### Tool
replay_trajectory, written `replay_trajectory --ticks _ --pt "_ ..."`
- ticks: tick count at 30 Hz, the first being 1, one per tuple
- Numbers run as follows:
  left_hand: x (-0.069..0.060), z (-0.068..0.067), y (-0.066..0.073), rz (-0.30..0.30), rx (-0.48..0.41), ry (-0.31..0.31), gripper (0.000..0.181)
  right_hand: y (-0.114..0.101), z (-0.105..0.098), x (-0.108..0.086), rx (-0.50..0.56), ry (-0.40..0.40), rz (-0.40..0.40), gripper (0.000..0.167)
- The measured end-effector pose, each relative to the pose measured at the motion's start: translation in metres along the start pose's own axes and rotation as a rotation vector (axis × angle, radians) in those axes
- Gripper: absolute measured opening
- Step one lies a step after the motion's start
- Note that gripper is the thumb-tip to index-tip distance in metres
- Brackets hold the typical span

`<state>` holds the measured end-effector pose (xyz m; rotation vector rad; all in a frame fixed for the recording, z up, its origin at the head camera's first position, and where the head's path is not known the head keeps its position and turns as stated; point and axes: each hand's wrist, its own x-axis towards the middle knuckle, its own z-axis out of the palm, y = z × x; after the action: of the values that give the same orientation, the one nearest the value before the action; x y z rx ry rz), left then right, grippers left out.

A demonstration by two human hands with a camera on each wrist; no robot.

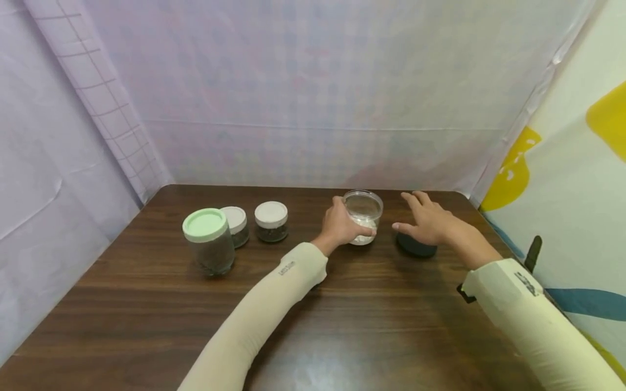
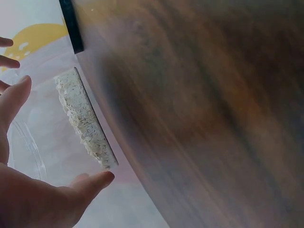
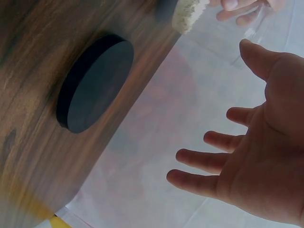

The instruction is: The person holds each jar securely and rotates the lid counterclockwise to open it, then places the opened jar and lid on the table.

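Note:
A clear, lidless jar (image 1: 363, 209) with pale flaky contents (image 2: 85, 118) low inside stands near the table's back edge. My left hand (image 1: 340, 224) grips it from the left, thumb across the near side, fingers behind. My right hand (image 1: 428, 220) hovers with spread fingers above a black round lid (image 1: 415, 245), not touching it. In the right wrist view the lid (image 3: 97, 85) lies flat on the wood, apart from the right hand (image 3: 266, 137).
To the left stand a tall jar with a green lid (image 1: 205, 225) and two small jars with white lids (image 1: 271, 214) (image 1: 235, 218). Behind the wooden table (image 1: 342, 336) hangs a pale cloth (image 1: 313, 98).

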<state>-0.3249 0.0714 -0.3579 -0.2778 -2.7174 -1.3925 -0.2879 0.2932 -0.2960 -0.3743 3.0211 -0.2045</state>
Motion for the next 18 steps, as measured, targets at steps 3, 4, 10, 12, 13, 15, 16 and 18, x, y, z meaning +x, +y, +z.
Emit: replay_trajectory --ticks 3,4,10,12,13,15,16,18 --pt "0.0005 0.003 -0.0011 -0.01 0.005 -0.008 0.111 -0.0007 0.0019 -0.0003 0.013 -0.019 -0.006 0.092" --pt "0.0007 0.0039 -0.0014 -0.011 0.005 -0.007 0.111 -0.0013 0.0024 -0.0004 0.015 -0.024 -0.01 0.091" --pt "0.0007 0.0065 -0.0024 -0.017 0.002 -0.003 0.11 -0.0041 0.0034 -0.0009 0.011 -0.031 -0.017 0.09" --pt "0.0009 0.007 -0.0035 -0.027 -0.003 -0.015 0.112 -0.0044 0.0031 -0.001 0.009 -0.032 -0.018 0.09" --pt "0.001 0.0073 -0.0041 -0.031 -0.005 -0.022 0.112 -0.0046 0.003 -0.0008 0.009 -0.033 -0.018 0.09" --pt "0.0012 0.0073 -0.0053 -0.041 -0.008 -0.034 0.114 -0.0047 0.0028 -0.0009 0.008 -0.036 -0.017 0.091" --pt "0.0014 0.0072 -0.0059 -0.043 -0.005 -0.035 0.115 -0.0049 0.0026 -0.0008 0.01 -0.037 -0.015 0.09" --pt "0.002 0.0067 -0.007 -0.039 -0.001 -0.035 0.115 -0.0046 0.0024 -0.0009 0.01 -0.039 -0.01 0.091"
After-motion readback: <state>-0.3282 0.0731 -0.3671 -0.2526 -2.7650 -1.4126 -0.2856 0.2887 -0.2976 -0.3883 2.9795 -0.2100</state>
